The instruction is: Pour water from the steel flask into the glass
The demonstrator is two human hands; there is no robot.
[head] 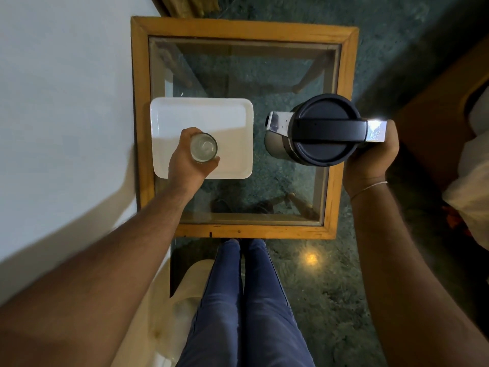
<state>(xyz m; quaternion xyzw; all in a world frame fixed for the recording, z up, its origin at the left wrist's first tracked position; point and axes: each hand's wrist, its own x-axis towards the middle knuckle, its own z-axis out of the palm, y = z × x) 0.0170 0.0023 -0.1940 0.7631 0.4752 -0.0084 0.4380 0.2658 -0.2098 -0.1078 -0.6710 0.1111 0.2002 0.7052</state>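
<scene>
Seen from above, a clear glass (203, 147) stands upright over the white square tray (227, 115), and my left hand (185, 160) is wrapped around its side. To the right, the steel flask (321, 129) with a black lid and black top handle is upright above the table's right side. My right hand (370, 157) grips the flask at the shiny handle end on its right. The flask's steel spout points left toward the tray. Whether the glass rests on the tray or is lifted I cannot tell.
The tray lies on a small glass-topped table with a wooden frame (246, 29). A white wall (66, 102) runs along the left. Wooden furniture (436, 115) and pale cloth (471, 186) stand at the right. My legs in blue jeans (243, 300) are below the table's near edge.
</scene>
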